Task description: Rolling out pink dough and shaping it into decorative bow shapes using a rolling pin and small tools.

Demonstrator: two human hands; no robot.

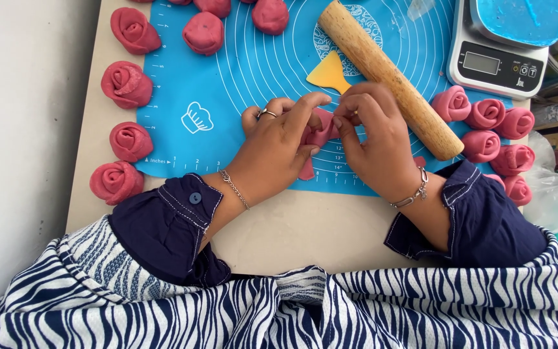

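- My left hand (pixel 278 145) and right hand (pixel 372 132) meet over the near middle of the blue mat (pixel 253 71), both pinched around one piece of pink dough (pixel 321 132).
- My left fingers (pixel 308 106) curl over the dough from the left, with the thumb below it; a ring sits on one finger and a thin chain is at the wrist.
- My right fingers (pixel 350 103) fold onto the dough from the right, and a bracelet hangs at that wrist.
- Most of the dough is hidden between my hands; a strip shows between the fingertips, and a lower tip pokes out beneath my left palm, touching the mat.
- The rolling pin (pixel 389 77) lies slantwise on the mat, just behind my right hand, its near end to the right of my right wrist.
- A yellow scraper (pixel 328 73) rests on the mat just left of the pin, just beyond my fingertips.
- Finished dough roses (pixel 127 84) line the left edge of the mat and its far left corner.
- More roses (pixel 489 126) cluster to the right, near the pin's end.
- A scale (pixel 495 61) stands at the far right with a blue tray (pixel 518 19) on top.
- The mat lies on a beige table (pixel 292 226), and my dark cuffs rest on it.
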